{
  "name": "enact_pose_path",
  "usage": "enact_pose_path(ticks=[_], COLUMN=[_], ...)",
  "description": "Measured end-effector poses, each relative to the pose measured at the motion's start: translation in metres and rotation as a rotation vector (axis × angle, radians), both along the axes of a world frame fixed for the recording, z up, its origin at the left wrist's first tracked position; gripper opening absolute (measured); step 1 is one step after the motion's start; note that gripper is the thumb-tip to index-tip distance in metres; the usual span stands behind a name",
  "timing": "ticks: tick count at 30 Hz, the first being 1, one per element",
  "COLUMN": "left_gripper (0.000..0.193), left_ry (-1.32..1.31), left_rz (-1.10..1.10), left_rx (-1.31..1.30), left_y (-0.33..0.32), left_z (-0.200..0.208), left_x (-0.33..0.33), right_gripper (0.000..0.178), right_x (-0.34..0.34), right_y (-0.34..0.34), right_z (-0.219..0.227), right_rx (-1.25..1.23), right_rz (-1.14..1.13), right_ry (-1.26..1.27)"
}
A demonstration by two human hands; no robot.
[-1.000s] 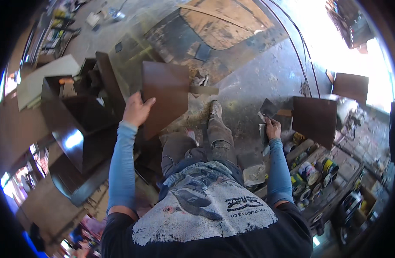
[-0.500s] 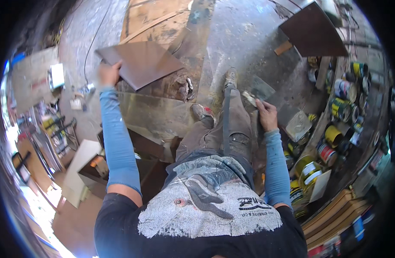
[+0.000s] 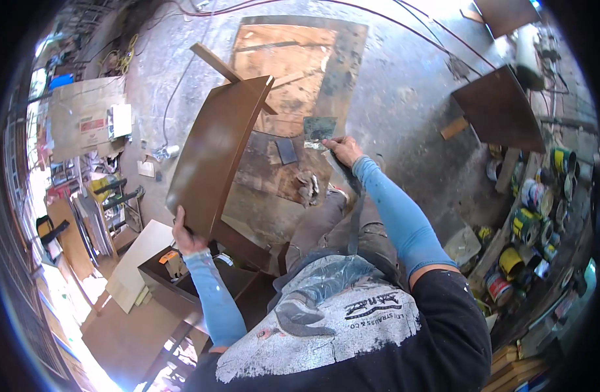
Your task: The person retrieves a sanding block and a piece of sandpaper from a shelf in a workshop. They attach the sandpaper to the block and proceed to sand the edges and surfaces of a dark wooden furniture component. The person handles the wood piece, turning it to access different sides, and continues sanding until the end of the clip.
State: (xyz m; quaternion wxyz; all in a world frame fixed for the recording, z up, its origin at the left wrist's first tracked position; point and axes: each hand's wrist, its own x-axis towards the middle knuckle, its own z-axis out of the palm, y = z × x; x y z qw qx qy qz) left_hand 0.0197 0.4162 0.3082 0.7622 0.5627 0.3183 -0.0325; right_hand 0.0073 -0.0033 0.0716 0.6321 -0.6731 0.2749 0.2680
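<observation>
As left fingers hold brown panel, long axis slanting forward, rightward

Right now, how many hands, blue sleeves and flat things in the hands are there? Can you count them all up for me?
Hands (left hand, right hand): 2
Blue sleeves (left sleeve, right sleeve): 2
Flat things held (brown panel, thin dark square): 2
Total: 6
</observation>
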Motion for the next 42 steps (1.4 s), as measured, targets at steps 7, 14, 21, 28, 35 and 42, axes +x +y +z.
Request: enact_pose_path(ticks=[7, 14, 21, 28, 35, 42], left_gripper=[0.035, 0.041, 0.035, 0.035, 0.037, 0.073], left_ry=[-0.155, -0.129, -0.198, -0.062, 0.529, 0.764], left_rz=[0.187, 0.460, 0.675, 0.827, 0.337, -0.006], left_rx=[-0.335, -0.255, -0.308, -0.184, 0.290, 1.551], left_y=[0.037, -0.065, -0.217, -0.342, -0.312, -0.320], left_z=[-0.007, -0.010, -0.036, -0.020, 0.013, 0.166], left_x=[-0.065, -0.118, -0.177, -0.201, -0.332, -0.189], right_gripper=[0.061, 0.060, 0.077, 0.062, 0.043, 0.036], right_x=[0.082, 0.143, 0.143, 0.113, 0.083, 0.093], right_y=[0.007, -0.014, -0.062, -0.078, -0.096, -0.108], right_z=[0.002, -0.028, 0.064, 0.152, 0.243, 0.306], right_rx=[-0.196, -0.130, 0.412, 0.701, 0.530, 0.835], right_rz=[0.084, 0.284, 0.701, 0.677, 1.011, 0.940], right_ry=[-0.190, -0.128, -0.021, -0.272, -0.430, -0.429])
